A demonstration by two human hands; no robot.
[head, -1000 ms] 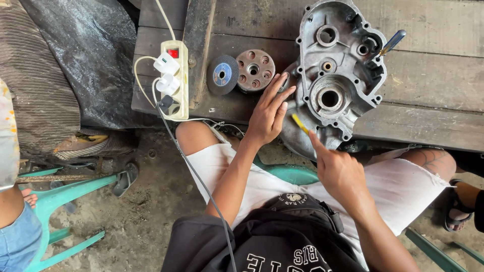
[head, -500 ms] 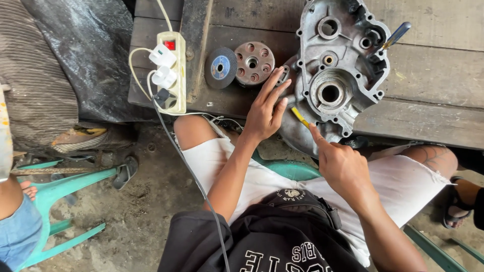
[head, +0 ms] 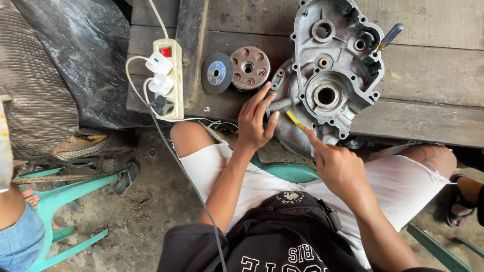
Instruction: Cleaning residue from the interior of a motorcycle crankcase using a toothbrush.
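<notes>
A grey cast-metal engine casing (head: 333, 75) with round holes lies flat on a wooden workbench, its lower edge overhanging. A thin yellow-handled tool (head: 296, 121) rests against its lower left rim.

wood bench (head: 433, 60) | on it: engine casing (head: 330, 75), grinding disc (head: 217, 73), rotor (head: 249, 68), power strip (head: 169, 80)

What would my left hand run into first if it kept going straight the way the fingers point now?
The left hand points up and to the right, its fingertips at the edge of the grey metal engine casing. It would meet that casing first, near the small flat bracket, though depth is hard to judge.
</notes>
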